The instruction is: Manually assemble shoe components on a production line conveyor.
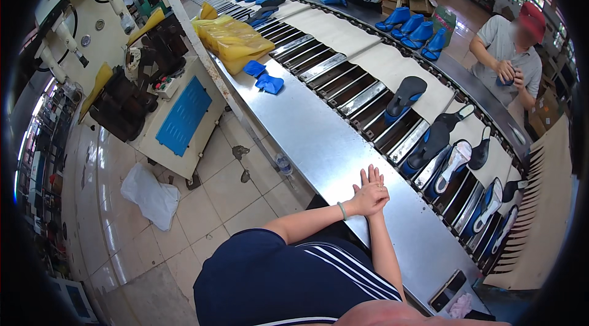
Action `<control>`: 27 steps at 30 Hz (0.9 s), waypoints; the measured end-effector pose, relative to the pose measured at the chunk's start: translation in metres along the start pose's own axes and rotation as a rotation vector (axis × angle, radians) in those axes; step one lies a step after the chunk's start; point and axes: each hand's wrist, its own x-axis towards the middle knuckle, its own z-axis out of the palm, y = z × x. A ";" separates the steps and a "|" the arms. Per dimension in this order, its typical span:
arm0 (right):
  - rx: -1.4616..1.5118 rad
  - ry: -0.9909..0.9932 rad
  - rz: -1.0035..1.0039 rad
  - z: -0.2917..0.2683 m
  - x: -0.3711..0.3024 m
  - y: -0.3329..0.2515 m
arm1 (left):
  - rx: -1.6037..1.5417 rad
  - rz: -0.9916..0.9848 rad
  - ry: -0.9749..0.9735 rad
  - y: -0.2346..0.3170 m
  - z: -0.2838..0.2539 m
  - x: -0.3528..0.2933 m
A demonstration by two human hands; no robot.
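Observation:
My left hand (367,199), with a green bangle at its wrist and a ring on a finger, lies across the back of my right hand (372,176). My right hand rests palm down on the bare metal table, its fingers stretched out and apart. No object shows in either hand. Beside them on the conveyor is a black shoe sole (423,153) on a blue last. More lasts with pale bottoms, such as the white-bottomed shoe last (453,168), lie to the right. Farther up the belt stands another black sole (407,94).
The metal table (307,136) runs along the slatted conveyor (353,84). On the table are blue pieces (265,78), a yellow plastic bag (236,41) and a phone (448,290). Blue lasts (417,31) stand across the belt near a co-worker (512,50). Machines stand at left.

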 end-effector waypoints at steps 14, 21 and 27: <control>0.038 0.000 -0.009 -0.002 -0.004 0.007 | 0.006 0.062 0.090 0.018 -0.002 0.005; 0.074 0.010 0.007 -0.013 -0.004 -0.001 | -0.024 -0.031 0.011 0.007 0.008 -0.003; 0.133 0.011 0.015 -0.010 -0.006 0.002 | -0.052 0.002 0.072 0.009 0.011 -0.001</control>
